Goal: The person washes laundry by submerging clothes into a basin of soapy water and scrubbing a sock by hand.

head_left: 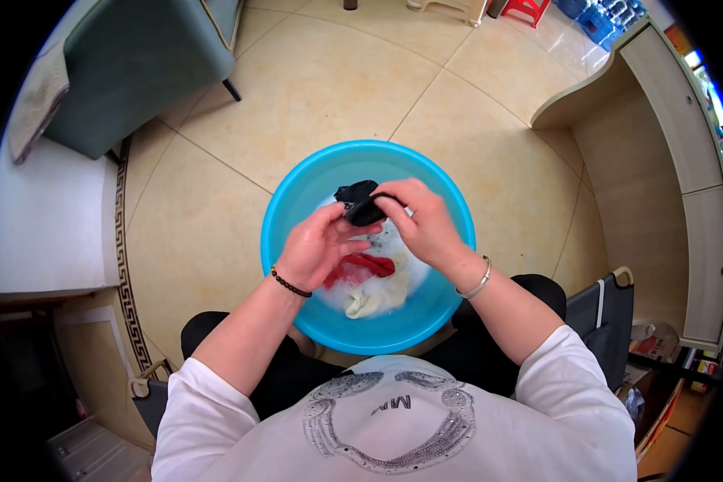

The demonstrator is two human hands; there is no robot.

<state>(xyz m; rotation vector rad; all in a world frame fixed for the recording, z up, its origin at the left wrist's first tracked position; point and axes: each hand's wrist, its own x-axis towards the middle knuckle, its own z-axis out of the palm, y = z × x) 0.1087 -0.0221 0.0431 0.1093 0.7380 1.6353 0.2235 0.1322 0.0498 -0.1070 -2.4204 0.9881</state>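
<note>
A black sock (365,212) is stretched between my two hands above a round blue basin (275,269). My left hand (320,243) pinches its near left part between thumb and fingers, the lower fingers spread loosely beneath. From the right, my right hand (422,223) grips the sock's upper edge with thumb and fingertips. Part of the black fabric hangs just beyond, low over the suds. Under my left fingers a red cloth (369,265) lies in foamy water. Closer to me, a cream-white cloth (366,302) is half sunk in the foam.
The basin stands on beige floor tiles (313,88) between my knees. A grey-green armchair (149,72) is at the far left, a wooden cabinet (647,153) at the right. Blue water bottles (598,24) and a red stool (527,10) are at the far right.
</note>
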